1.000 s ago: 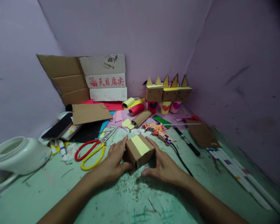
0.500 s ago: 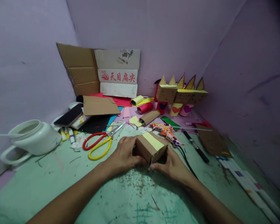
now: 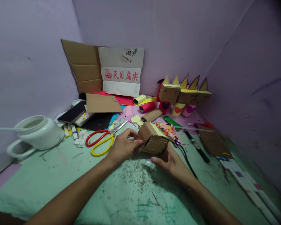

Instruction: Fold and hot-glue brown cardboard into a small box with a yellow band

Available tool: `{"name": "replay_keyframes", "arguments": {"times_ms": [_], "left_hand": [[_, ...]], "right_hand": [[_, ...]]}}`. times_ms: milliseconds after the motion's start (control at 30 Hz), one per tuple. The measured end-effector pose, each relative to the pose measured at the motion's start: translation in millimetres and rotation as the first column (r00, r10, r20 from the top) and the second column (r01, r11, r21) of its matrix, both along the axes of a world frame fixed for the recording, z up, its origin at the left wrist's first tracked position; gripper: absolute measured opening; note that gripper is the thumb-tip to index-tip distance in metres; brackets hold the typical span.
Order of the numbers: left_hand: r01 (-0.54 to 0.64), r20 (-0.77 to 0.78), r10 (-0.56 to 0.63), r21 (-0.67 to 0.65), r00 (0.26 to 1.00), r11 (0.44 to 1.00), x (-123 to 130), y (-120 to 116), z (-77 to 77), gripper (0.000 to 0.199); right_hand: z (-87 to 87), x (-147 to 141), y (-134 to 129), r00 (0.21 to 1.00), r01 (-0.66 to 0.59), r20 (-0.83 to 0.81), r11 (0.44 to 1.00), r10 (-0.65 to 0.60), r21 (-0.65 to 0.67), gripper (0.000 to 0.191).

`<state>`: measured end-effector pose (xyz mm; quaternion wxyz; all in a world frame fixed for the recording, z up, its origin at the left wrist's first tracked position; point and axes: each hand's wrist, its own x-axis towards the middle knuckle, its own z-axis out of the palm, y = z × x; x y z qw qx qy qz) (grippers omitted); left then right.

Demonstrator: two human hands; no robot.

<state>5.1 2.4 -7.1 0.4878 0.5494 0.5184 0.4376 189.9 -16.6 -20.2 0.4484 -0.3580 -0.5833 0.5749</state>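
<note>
A small brown cardboard box (image 3: 155, 144) is held tilted just above the table, its corrugated end facing me. A pale yellow paper strip (image 3: 158, 129) lies across its top. My left hand (image 3: 123, 146) grips the box's left side between thumb and fingers. At the right end, my right hand (image 3: 172, 161) supports the box, with its fingers partly hidden behind it and its thumb in front below. Scissors (image 3: 103, 139) with one red and one yellow handle lie half spread left of my left hand. Behind the box is a flowery-patterned glue gun (image 3: 167, 130) with a black cord.
A white pot (image 3: 41, 134) stands at left near a phone (image 3: 72, 112). Cardboard figures with spiky tops (image 3: 170, 93) stand at the back right. Paper rolls (image 3: 147, 107) and a folded carton (image 3: 120, 73) are at the back. A black pen (image 3: 196, 147) and white markers (image 3: 250, 184) lie at right.
The box has been tipped and raised, so its corrugated end now faces me. My left hand has shifted up along its side, and my right thumb has come away from its lower corner.
</note>
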Motion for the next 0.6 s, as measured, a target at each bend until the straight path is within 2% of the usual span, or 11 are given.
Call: {"name": "replay_keyframes", "arguments": {"times_ms": [133, 267, 433, 600], "left_hand": [[0.003, 0.125, 0.002, -0.033, 0.992, 0.999, 1.5, 0.3, 3.9, 0.026], [0.029, 0.263, -0.004, -0.09, 0.965, 0.996, 1.9, -0.6, 4.1, 0.036], [0.102, 0.43, -0.005, -0.203, 0.903, 0.974, -0.7, -1.5, 2.5, 0.04], [0.191, 0.559, 0.025, -0.326, 0.829, 0.926, -4.1, -0.9, 5.3, 0.026]], "right_hand": [[-2.0, 2.5, 2.3, 0.997, -0.008, 0.073, 0.997, 0.001, 0.083, 0.056], [-7.0, 6.3, 5.4, 0.962, 0.05, 0.246, 0.963, -0.118, 0.265, 0.043], [-3.0, 5.3, 4.8, 0.908, 0.07, 0.349, 0.906, -0.231, 0.418, 0.053], [3.0, 2.4, 2.7, 0.871, 0.143, 0.308, 0.797, -0.383, 0.587, 0.068]]}}
